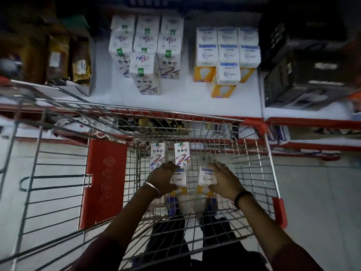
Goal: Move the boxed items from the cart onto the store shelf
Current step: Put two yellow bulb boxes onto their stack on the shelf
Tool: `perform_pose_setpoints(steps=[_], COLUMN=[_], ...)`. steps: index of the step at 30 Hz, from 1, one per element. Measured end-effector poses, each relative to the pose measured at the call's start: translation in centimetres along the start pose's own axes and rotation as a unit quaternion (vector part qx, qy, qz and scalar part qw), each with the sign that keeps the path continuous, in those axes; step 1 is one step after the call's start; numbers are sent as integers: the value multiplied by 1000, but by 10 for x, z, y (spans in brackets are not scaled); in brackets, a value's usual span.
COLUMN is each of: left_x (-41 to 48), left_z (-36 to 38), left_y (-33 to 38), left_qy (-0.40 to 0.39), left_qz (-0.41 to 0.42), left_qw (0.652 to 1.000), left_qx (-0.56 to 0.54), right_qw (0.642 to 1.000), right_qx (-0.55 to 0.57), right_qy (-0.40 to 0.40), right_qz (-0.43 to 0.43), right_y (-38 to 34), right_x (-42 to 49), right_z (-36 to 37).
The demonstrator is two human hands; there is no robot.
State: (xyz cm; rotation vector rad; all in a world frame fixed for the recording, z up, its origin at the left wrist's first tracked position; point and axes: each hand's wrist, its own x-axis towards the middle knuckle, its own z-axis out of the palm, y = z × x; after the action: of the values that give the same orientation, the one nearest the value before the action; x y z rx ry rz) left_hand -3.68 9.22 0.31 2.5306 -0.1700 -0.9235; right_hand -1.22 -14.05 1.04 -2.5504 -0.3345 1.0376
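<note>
Two containers matter: wire cart at 6 o'clock, white store shelf at 12.

Cart basket holds four boxes. Two tall white cable boxes stand upright side by side at its far end, touching or nearly so. Two bulb boxes sit nearer the person, one under each hand, white tops with yellow lower halves. Red plastic child-seat flap hangs at the cart's 9 o'clock side; red corner bumpers on the rim.

Shelf: cable-box stack at 11 o'clock, three columns deep, one box out front. Bulb-box group at 1 o'clock, rows of three plus one in front. Bare white shelf between the groups and along the front edge. Brown packets at 10 o'clock, dark boxes at 2 o'clock, both blurred. Lower shelf behind the cart's front wire is cluttered, contents unreadable.

Cart's front rim sits against the red shelf edge, between the hands and the shelf.

Left hand, bangle on wrist: fingers curled down over the left bulb box, clamped on its top; fingertips close to the right cable box's base. Right hand, dark wristband: fingers wrapped over the right bulb box, gripping its top and far side. Hands are apart, one box each. Can't tell whether either box is lifted off the basket floor.
</note>
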Motion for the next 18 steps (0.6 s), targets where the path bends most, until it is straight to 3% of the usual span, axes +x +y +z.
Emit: perform_pose_setpoints(steps=[7, 13, 18], left_x=[-34, -52, -27], left_z=[-92, -175, -210], left_y=[66, 110, 125], left_qy=[123, 209, 274], left_qz=[26, 33, 25], left_qw=[991, 969, 956], left_qx=[37, 131, 101], right_qw=[992, 978, 960], right_qx=[-2, -17, -25], right_qy=[118, 197, 276], right_qz=[-32, -58, -51], right_y=[-25, -38, -36], right_x=[-52, -82, -74], right_z=[-99, -192, -247])
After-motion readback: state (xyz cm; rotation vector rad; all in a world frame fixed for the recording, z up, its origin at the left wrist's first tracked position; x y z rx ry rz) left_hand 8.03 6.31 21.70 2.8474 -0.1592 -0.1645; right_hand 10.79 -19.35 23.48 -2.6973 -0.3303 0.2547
